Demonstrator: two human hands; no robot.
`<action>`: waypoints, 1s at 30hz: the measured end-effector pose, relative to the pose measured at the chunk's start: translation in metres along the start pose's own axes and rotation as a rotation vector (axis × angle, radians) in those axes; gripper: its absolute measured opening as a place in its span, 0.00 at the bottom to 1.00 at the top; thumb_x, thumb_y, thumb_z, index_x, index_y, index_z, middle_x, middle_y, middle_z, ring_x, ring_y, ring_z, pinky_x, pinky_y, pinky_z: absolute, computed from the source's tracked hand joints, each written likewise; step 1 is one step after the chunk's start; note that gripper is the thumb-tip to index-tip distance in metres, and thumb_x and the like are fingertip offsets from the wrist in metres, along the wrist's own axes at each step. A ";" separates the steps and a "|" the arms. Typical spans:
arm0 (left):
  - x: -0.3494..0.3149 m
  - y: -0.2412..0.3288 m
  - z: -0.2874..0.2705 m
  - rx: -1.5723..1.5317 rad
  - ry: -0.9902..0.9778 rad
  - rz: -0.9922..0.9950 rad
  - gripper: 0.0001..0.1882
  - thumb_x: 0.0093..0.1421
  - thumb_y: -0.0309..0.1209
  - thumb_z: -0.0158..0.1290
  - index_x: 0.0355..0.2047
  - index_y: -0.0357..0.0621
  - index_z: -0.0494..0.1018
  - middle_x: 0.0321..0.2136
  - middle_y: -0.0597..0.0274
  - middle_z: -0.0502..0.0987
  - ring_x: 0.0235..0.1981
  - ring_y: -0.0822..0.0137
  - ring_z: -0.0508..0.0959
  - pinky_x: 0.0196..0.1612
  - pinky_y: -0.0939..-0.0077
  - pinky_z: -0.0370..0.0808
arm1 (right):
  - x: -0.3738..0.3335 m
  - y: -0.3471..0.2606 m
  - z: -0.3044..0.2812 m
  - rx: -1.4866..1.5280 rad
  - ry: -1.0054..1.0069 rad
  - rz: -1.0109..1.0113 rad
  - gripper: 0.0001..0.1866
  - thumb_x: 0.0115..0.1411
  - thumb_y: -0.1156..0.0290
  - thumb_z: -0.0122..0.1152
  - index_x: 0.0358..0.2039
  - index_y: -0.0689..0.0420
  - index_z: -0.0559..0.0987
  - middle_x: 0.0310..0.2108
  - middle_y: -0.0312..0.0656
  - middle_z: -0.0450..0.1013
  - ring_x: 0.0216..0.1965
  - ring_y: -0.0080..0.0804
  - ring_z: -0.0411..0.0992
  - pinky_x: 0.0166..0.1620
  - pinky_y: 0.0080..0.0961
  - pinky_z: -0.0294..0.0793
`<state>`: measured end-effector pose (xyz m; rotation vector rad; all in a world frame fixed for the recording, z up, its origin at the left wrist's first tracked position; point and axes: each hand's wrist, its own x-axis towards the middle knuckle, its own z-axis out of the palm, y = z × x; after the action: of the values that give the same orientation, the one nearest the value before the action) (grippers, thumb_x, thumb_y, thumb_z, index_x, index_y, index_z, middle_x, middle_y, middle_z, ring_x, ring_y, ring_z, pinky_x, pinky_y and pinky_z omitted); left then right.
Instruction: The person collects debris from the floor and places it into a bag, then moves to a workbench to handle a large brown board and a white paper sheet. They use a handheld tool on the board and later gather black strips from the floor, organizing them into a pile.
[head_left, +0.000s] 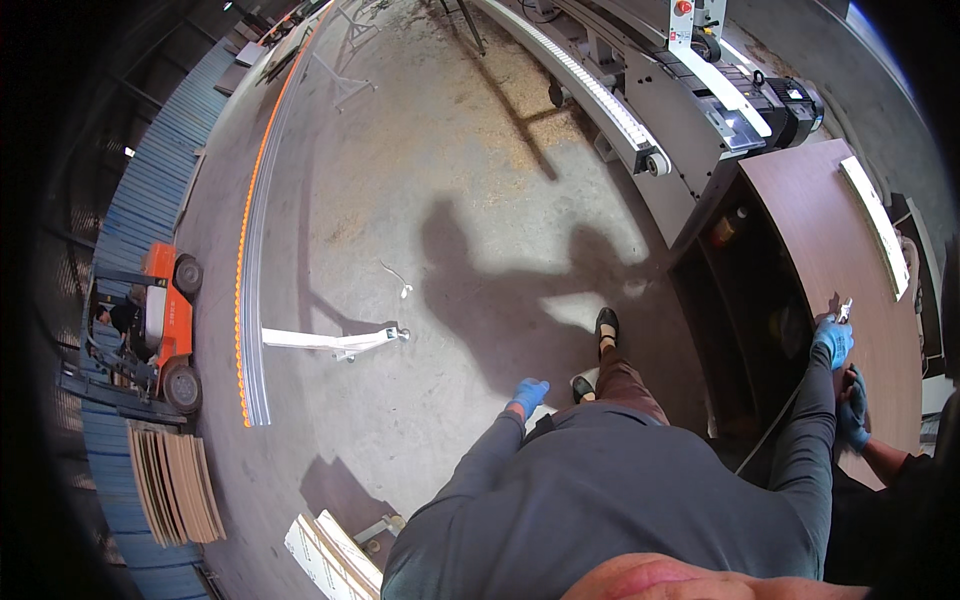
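My right hand [832,341], in a blue glove, grips a small silver air gun [845,311] over the wood-brown cabinet top. A thin hose [768,436] runs along under my right forearm. My left hand [530,396], also blue-gloved, hangs at my side with its fingers curled and nothing visible in them. Close beside my right hand, another person's gloved hand [854,411] rests at the brown panel [890,370]. A long white strip [874,225] lies on top of that cabinet. Inside the cabinet's dark open front, a bottle [729,227] shows dimly.
A large machine [670,130] with a roller rail [590,85] stands ahead on the right. To the left stretches a long orange-edged roller conveyor [252,250] with a white leg [330,340]. Beyond it are an orange forklift [170,320] with a person aboard and stacked boards [175,485].
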<state>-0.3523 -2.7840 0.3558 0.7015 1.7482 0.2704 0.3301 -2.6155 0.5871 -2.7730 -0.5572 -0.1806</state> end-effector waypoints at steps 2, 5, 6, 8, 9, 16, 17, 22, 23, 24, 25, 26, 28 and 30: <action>0.000 0.000 0.000 -0.002 0.008 -0.017 0.31 0.63 0.48 0.57 0.59 0.39 0.70 0.45 0.55 0.80 0.39 0.60 0.82 0.39 0.64 0.78 | 0.001 0.001 0.001 -0.014 0.000 -0.010 0.30 0.62 0.44 0.59 0.49 0.60 0.81 0.46 0.58 0.79 0.49 0.55 0.78 0.52 0.48 0.78; -0.004 0.001 0.000 0.023 -0.031 0.000 0.31 0.63 0.48 0.57 0.59 0.39 0.70 0.47 0.55 0.79 0.41 0.60 0.82 0.41 0.64 0.78 | 0.003 0.003 0.003 -0.023 -0.004 -0.034 0.30 0.62 0.44 0.59 0.48 0.61 0.82 0.46 0.58 0.79 0.48 0.55 0.78 0.51 0.48 0.78; -0.005 0.002 0.000 0.018 -0.033 -0.005 0.31 0.63 0.48 0.56 0.59 0.39 0.69 0.47 0.56 0.79 0.41 0.60 0.82 0.41 0.64 0.77 | 0.004 0.004 0.004 -0.011 -0.003 -0.033 0.30 0.61 0.44 0.59 0.48 0.61 0.82 0.46 0.58 0.79 0.48 0.55 0.79 0.51 0.48 0.78; -0.008 0.003 0.000 0.009 -0.038 -0.015 0.32 0.63 0.49 0.56 0.59 0.39 0.69 0.47 0.56 0.79 0.41 0.61 0.82 0.40 0.64 0.77 | 0.004 0.004 0.005 0.013 0.005 -0.024 0.30 0.61 0.44 0.59 0.47 0.61 0.82 0.46 0.58 0.79 0.48 0.55 0.79 0.51 0.49 0.78; -0.009 0.003 0.001 0.008 -0.027 0.002 0.31 0.64 0.48 0.56 0.58 0.39 0.70 0.46 0.56 0.79 0.41 0.61 0.82 0.40 0.64 0.77 | 0.004 0.005 0.005 0.025 0.012 -0.014 0.30 0.61 0.44 0.60 0.47 0.61 0.82 0.46 0.58 0.79 0.48 0.55 0.79 0.51 0.49 0.78; 0.001 -0.003 0.002 0.040 -0.032 0.104 0.23 0.66 0.46 0.54 0.49 0.37 0.77 0.38 0.56 0.81 0.37 0.63 0.81 0.39 0.64 0.77 | 0.000 0.003 0.001 -0.002 0.007 -0.047 0.28 0.62 0.46 0.59 0.47 0.60 0.81 0.45 0.59 0.79 0.47 0.57 0.79 0.49 0.51 0.78; 0.003 -0.003 0.000 0.082 -0.045 0.088 0.23 0.66 0.46 0.54 0.47 0.37 0.77 0.38 0.56 0.82 0.36 0.63 0.81 0.39 0.64 0.77 | -0.001 0.002 0.000 -0.007 0.005 -0.040 0.28 0.62 0.46 0.59 0.46 0.60 0.81 0.45 0.60 0.79 0.46 0.58 0.79 0.48 0.51 0.78; 0.003 0.003 0.003 0.112 -0.041 0.040 0.26 0.65 0.48 0.55 0.51 0.37 0.76 0.43 0.55 0.82 0.39 0.60 0.82 0.42 0.62 0.78 | 0.000 0.000 -0.002 0.007 -0.001 -0.038 0.28 0.63 0.45 0.58 0.46 0.60 0.80 0.46 0.60 0.78 0.47 0.57 0.79 0.49 0.50 0.78; 0.001 0.004 0.003 0.159 -0.063 0.026 0.26 0.65 0.48 0.55 0.52 0.37 0.76 0.43 0.55 0.81 0.40 0.60 0.82 0.42 0.62 0.78 | 0.001 0.000 -0.002 -0.016 -0.012 -0.021 0.29 0.63 0.45 0.57 0.46 0.60 0.80 0.46 0.60 0.78 0.48 0.56 0.78 0.50 0.50 0.78; -0.001 0.005 0.003 0.228 -0.066 0.000 0.27 0.65 0.48 0.55 0.52 0.37 0.76 0.44 0.55 0.81 0.40 0.60 0.83 0.42 0.62 0.78 | 0.001 0.001 -0.002 -0.045 -0.016 -0.001 0.29 0.63 0.45 0.57 0.46 0.61 0.80 0.47 0.61 0.78 0.48 0.56 0.78 0.50 0.49 0.77; -0.004 0.006 0.004 0.101 -0.089 0.007 0.28 0.65 0.48 0.56 0.54 0.37 0.74 0.45 0.54 0.81 0.41 0.60 0.82 0.42 0.62 0.78 | 0.001 0.001 -0.002 -0.044 -0.011 0.011 0.29 0.63 0.45 0.56 0.47 0.61 0.80 0.49 0.60 0.77 0.50 0.54 0.78 0.52 0.48 0.77; -0.007 0.007 0.003 0.053 -0.068 0.012 0.28 0.65 0.48 0.56 0.55 0.37 0.73 0.46 0.54 0.81 0.42 0.59 0.82 0.43 0.62 0.78 | 0.002 0.001 -0.002 -0.043 -0.030 -0.002 0.29 0.63 0.45 0.56 0.47 0.61 0.80 0.48 0.59 0.77 0.50 0.54 0.78 0.52 0.49 0.77; -0.011 0.007 0.004 -0.029 -0.039 0.003 0.30 0.65 0.48 0.56 0.57 0.37 0.72 0.47 0.54 0.80 0.43 0.58 0.82 0.43 0.61 0.77 | 0.002 0.002 -0.002 -0.023 -0.039 -0.027 0.29 0.63 0.45 0.57 0.47 0.61 0.80 0.47 0.58 0.78 0.48 0.54 0.78 0.51 0.49 0.77; -0.012 0.008 0.004 -0.009 -0.037 0.025 0.30 0.64 0.48 0.56 0.58 0.38 0.71 0.48 0.54 0.79 0.43 0.58 0.82 0.43 0.61 0.77 | 0.001 0.002 -0.001 0.001 -0.008 -0.024 0.28 0.62 0.46 0.58 0.46 0.60 0.81 0.46 0.57 0.79 0.47 0.55 0.79 0.50 0.50 0.78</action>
<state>-0.3448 -2.7856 0.3687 0.7175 1.7033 0.2808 0.3317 -2.6170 0.5881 -2.7680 -0.5927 -0.1740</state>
